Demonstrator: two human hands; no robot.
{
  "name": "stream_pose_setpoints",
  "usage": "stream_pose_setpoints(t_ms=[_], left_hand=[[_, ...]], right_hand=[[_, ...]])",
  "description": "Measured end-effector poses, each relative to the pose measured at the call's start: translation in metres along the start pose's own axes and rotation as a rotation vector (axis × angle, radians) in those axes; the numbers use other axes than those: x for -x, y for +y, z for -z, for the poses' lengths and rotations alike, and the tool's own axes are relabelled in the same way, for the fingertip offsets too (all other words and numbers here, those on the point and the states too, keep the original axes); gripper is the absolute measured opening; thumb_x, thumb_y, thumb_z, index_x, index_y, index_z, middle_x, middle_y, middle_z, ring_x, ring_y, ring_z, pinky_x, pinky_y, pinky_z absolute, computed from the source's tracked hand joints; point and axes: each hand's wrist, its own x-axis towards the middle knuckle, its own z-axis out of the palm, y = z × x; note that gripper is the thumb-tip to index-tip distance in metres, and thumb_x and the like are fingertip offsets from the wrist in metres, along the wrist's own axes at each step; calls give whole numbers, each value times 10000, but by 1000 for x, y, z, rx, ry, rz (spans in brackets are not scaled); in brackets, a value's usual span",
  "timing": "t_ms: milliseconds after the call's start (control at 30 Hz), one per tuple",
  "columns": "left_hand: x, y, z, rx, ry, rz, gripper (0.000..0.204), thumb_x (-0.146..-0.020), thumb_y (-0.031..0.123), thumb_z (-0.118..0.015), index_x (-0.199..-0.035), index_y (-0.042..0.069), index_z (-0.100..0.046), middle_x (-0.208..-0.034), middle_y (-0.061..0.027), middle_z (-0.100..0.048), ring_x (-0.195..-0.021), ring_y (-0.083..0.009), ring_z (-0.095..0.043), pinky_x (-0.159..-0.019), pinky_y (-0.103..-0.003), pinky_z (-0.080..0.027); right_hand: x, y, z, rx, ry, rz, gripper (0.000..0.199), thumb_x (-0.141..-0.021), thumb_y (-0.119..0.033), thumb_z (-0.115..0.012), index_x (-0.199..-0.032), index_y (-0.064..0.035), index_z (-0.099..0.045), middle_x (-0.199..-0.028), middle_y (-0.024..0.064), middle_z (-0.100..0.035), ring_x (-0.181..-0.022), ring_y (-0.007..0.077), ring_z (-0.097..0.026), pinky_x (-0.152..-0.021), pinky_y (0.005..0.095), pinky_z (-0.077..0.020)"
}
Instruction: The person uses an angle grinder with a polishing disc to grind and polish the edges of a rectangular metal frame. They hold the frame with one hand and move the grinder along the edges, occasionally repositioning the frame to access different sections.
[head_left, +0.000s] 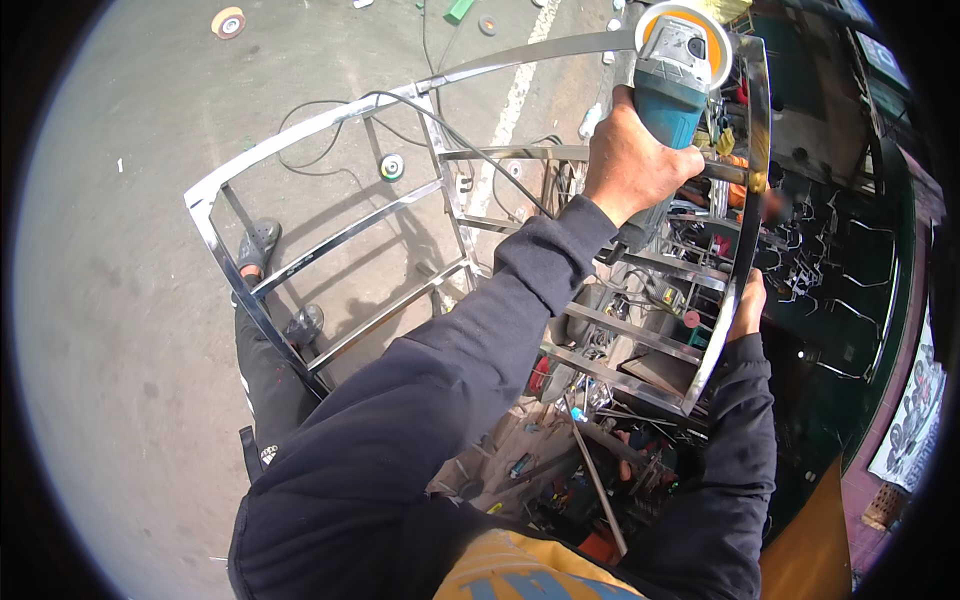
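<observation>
My left hand [635, 160] is wrapped round the teal body of an angle grinder [672, 105], with the thumb across its right side. An orange and white disc [715, 45] sits at the grinder's far end, at the top right corner of a welded metal frame [300, 137]. Whether the disc touches the metal I cannot tell. This frame is a wide, curved rack of shiny flat bars with several crosspieces. At its right side my right hand [748, 305] is closed round the upright edge bar [757, 200]; its fingertips are partly hidden behind the metal.
A black power cable [465, 140] runs across the frame and loops on the concrete. Abrasive discs lie on the ground, one [391, 167] beneath the frame and another [228, 22] far left. Two dark clogs [260, 245] show at left. Cluttered tools and a long rod [597, 480] lie below right.
</observation>
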Motion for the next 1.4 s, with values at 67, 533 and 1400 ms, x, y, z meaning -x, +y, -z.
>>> stream_pose_setpoints(t_ms=[67, 533, 1400], left_hand=[[0, 7, -3, -39, -34, 10, 624, -618, 261, -796, -1082, -76, -550, -931, -193, -686, -843, -295, -696, -780, -370, -562], [-4, -117, 123, 94, 156, 255, 635, -603, 236, -807, -1092, -76, -551, -967, -162, -683, -836, -242, -678, -774, -344, -557], [-15, -171, 181, 115, 324, 331, 516, -643, 139, -795, -1086, -1, -571, -901, -78, -679, -772, -186, -661, -728, -322, -548]], right_hand=[[0, 0, 1, -67, -27, -28, 289, -990, -239, -414, -921, -67, -636, -684, -11, -512, -554, 108, -451, -503, 283, -372], [13, -17, 8, -5, -44, 49, 239, -990, -220, -446, -1034, -36, -592, -794, 96, -663, -499, 135, -533, -421, 255, -412], [16, -16, 13, -41, 36, 103, 481, -1015, -437, -478, -1129, 11, -611, -858, 140, -695, -500, 146, -551, -407, 249, -413]])
